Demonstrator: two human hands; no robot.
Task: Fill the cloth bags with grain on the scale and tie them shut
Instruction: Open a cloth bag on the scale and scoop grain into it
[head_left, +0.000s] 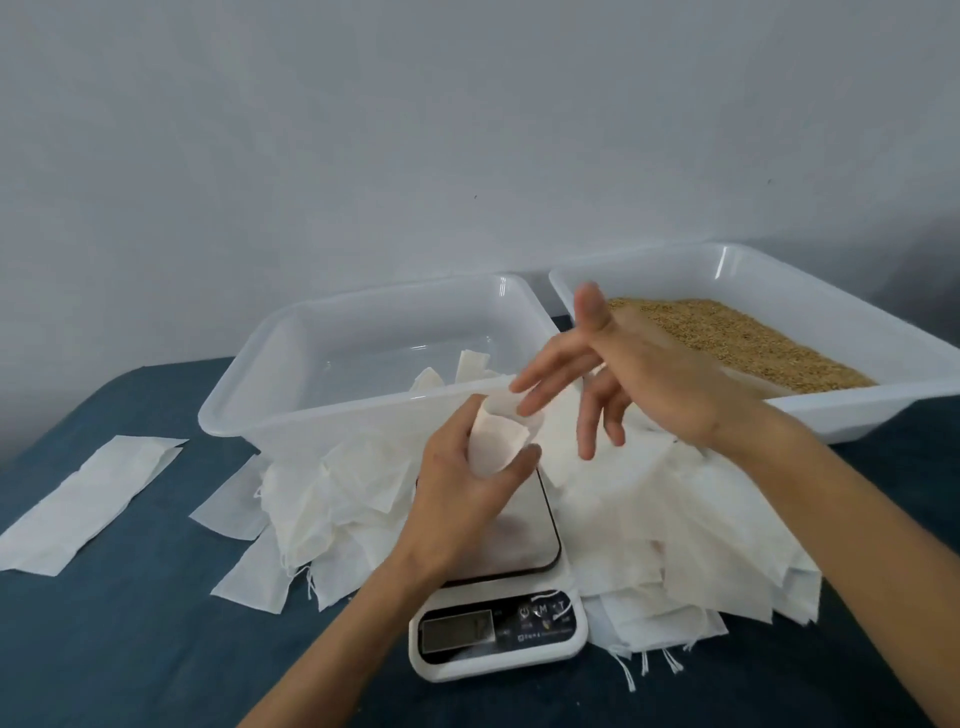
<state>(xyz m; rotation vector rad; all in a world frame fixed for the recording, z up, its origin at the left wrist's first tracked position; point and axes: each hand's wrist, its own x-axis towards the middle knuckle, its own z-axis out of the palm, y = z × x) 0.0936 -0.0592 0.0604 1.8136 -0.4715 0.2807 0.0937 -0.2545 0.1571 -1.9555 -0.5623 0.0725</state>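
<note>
Plastic tubs come first: 1 heaped with grain at far right, just behind the right hand, whose fingers are spread and hold nothing. Below, over the scale, the left hand curls round 1 cloth bag, mouth upward toward those fingers.

Left grip curled, holding something; right grip hovers above, fingers spread, seemingly empty though blurred.

Blue table: scale, cloth bags, two tubs.
</note>
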